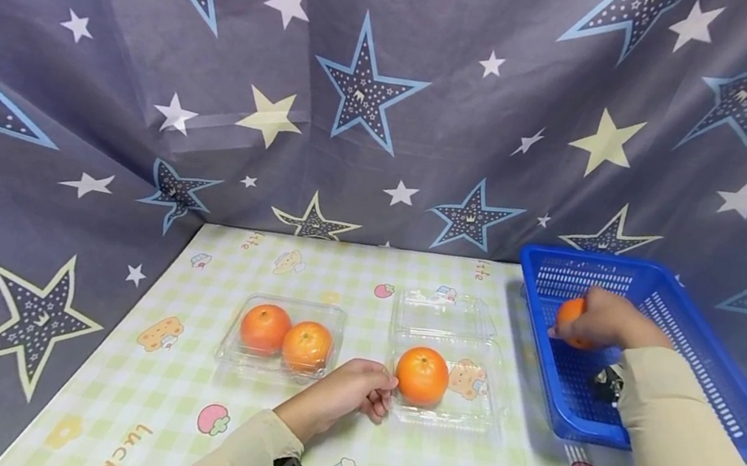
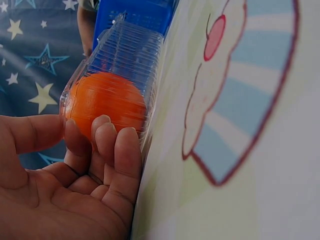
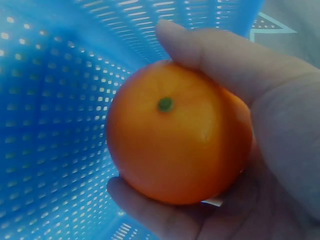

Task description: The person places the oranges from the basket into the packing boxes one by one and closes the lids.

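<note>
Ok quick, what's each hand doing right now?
Left hand: open, fingers against the clear container.
Right hand: gripping an orange in the blue basket.

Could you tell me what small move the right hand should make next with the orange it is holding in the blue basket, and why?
Probably lift the orange out of the blue basket toward the open clear container. The right hand already grips it, that container holds only one orange with room beside it, and the left hand touches its edge, apparently steadying it.
</note>
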The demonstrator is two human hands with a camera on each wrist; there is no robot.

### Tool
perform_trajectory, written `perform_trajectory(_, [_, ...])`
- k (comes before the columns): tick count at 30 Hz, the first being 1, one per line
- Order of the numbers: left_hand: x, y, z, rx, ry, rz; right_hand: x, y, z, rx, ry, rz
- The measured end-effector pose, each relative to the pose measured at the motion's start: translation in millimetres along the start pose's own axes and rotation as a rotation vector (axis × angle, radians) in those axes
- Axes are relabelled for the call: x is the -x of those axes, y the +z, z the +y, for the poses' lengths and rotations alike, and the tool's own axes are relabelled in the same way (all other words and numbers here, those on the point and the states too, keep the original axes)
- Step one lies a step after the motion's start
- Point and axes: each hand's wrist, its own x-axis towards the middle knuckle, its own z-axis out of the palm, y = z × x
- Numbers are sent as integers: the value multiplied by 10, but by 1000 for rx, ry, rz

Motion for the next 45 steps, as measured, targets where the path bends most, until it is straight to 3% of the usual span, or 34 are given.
perform_trajectory(7, [-8,-7,-17,5,7,-4,19,-73,-6,-16,-10,92])
perform_trajectory(23, [-6,-8,-22,23,2,-9,113,-224,-11,-24,3,168])
perform_trajectory(36, [-10,-12,-24,29,0,-7,286,-320,-49,-136,59,201])
perform_trajectory(45, [-3,-11,-17,29,6,-12,461,-341,-95,-182,49,296])
